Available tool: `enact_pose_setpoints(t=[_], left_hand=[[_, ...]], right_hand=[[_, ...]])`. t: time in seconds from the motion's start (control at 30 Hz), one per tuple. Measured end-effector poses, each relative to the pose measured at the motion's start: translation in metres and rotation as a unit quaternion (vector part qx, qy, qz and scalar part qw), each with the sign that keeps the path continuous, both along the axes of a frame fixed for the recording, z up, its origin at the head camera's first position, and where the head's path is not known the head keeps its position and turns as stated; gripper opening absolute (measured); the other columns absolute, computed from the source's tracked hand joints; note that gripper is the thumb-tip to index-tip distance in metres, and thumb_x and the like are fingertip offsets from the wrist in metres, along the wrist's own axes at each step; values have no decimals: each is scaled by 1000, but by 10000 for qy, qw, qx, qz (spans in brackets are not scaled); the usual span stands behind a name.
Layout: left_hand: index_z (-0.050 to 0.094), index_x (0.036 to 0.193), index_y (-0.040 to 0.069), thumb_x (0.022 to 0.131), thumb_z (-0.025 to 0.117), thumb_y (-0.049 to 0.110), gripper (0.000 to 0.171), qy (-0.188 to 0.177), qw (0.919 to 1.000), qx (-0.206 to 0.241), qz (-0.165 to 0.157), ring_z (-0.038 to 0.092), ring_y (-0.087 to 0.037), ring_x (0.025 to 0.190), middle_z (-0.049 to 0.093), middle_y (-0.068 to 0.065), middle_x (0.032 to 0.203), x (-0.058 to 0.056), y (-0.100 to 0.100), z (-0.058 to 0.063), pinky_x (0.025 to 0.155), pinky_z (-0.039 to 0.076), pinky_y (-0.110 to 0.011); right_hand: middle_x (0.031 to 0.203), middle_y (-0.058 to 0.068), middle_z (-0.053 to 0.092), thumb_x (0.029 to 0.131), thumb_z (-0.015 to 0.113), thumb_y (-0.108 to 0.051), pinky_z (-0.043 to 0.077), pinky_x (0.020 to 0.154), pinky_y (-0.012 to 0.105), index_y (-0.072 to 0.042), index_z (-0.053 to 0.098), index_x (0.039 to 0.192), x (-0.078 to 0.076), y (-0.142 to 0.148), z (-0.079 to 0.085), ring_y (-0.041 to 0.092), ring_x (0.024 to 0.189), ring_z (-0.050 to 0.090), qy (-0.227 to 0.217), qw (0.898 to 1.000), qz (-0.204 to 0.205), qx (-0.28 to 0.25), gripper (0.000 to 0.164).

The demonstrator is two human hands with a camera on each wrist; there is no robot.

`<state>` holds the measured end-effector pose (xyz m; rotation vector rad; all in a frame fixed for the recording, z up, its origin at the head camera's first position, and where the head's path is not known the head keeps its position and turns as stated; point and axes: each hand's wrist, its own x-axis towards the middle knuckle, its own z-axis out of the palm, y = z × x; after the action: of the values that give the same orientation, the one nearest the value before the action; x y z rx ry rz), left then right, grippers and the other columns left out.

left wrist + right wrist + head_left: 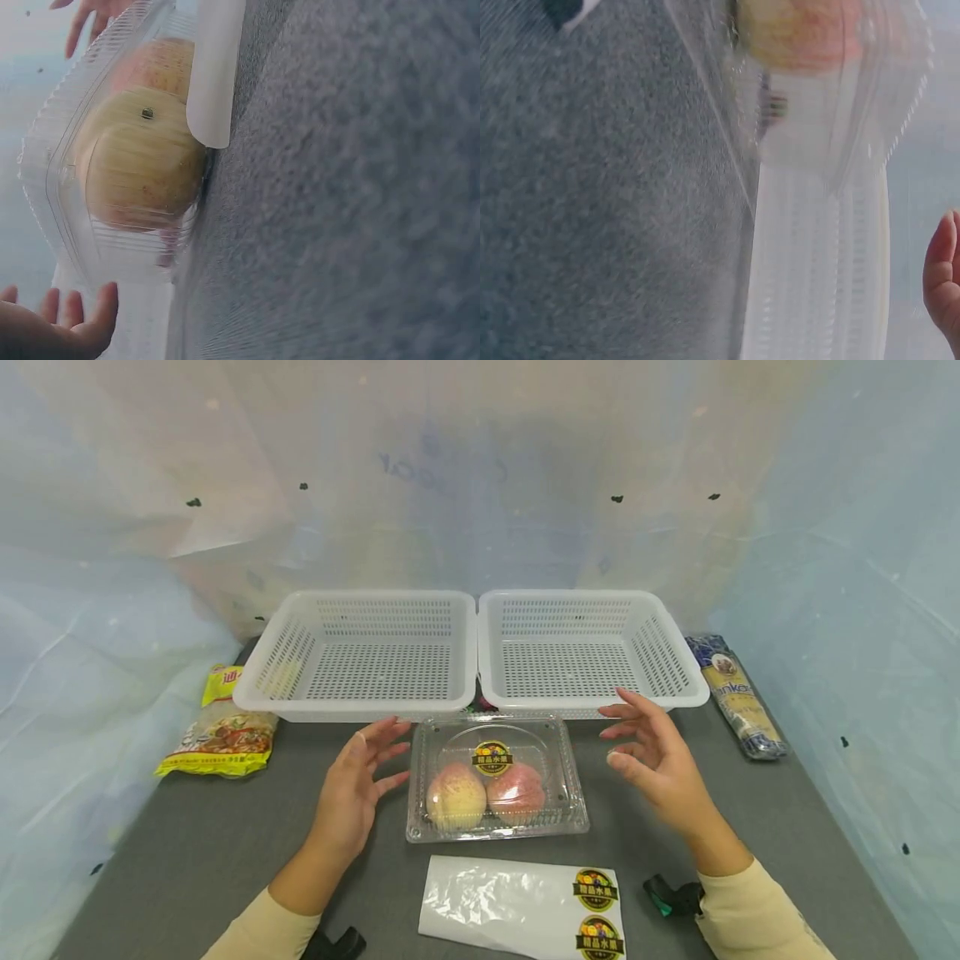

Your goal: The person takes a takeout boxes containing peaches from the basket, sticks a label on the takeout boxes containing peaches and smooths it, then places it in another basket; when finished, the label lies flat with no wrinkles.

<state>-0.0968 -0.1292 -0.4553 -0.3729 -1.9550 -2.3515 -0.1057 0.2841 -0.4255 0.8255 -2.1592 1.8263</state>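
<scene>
A clear plastic clamshell box (552,735) stands in the middle of the dark grey table, its lid down. Inside lie two peaches, a yellowish peach (456,797) on the left and a pinker peach (516,793) beside it. On the lid is a round black-and-gold fruit label (492,758). My left hand (352,797) is beside the box's left side, fingers spread and loosely bent, fingertips right at its edge. To the right of the box, apart from it, my right hand (660,768) hovers with loosely bent fingers and nothing in them.
In front of the box lies a white label sheet (495,902) bearing two more such labels on its right side. Behind the box stand two white baskets, a left basket (352,706) and a right basket (585,702). A yellow food packet (225,735) lies far left, a blue-and-gold packet (738,697) far right.
</scene>
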Motion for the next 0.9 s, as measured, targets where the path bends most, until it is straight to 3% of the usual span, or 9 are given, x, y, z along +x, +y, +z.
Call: enact_pose_setpoints(t=[0.07,0.17,0.37,0.53,0.63,0.77,0.9], left_hand=[[38,160,-8,120,28,44,65,-376,9990,219,-91,42,-52,139,42,-32,161,0,-1,-1,99,52,-60],[32,162,-4,119,26,52,71,-918,9945,365,-352,39,-51,143,36,-30,165,0,-2,-5,100,51,-60],[24,165,-3,116,23,61,81,-1572,9821,591,-850,34,-54,149,29,-27,170,-2,-3,-13,103,50,-62],[23,165,-4,115,26,63,84,-1905,9735,682,-1066,31,-58,149,25,-29,170,-4,-3,-16,104,47,-68],[25,164,-6,116,34,57,80,-2150,9684,536,-1143,36,-55,147,28,-31,168,-4,-2,-16,102,51,-67],[37,154,-4,117,47,41,59,-2342,9644,392,-1166,48,-45,136,36,-30,159,-2,2,-15,93,57,-62],[35,145,0,112,58,29,49,-2474,9626,331,-1055,53,-40,128,43,-27,147,-2,6,-12,86,59,-57]], right_hand=[[147,25,54,111,64,-6,56,93,31,0,33,168,0,6,-3,31,121,60,-187,9978,-65,-636,65],[144,23,54,114,58,-14,58,91,35,-1,34,166,-2,13,-7,33,120,59,-460,9856,-220,-1611,58],[132,21,59,118,45,-26,58,87,40,0,42,156,-6,23,-21,33,115,61,-849,9438,-508,-3154,46],[127,13,60,118,41,-41,56,86,40,-11,49,146,-11,32,-33,28,113,61,-1497,9092,-867,-3788,42],[126,12,59,117,42,-46,54,86,40,-13,48,143,-14,37,-39,28,113,58,-1864,8883,-1046,-4065,43],[126,13,58,114,48,-49,54,87,42,-13,46,140,-17,41,-44,30,115,57,-2252,8594,-1135,-4448,44],[126,16,56,114,54,-45,55,90,45,-13,47,134,-20,41,-44,33,116,58,-2468,8301,-964,-4907,39]])
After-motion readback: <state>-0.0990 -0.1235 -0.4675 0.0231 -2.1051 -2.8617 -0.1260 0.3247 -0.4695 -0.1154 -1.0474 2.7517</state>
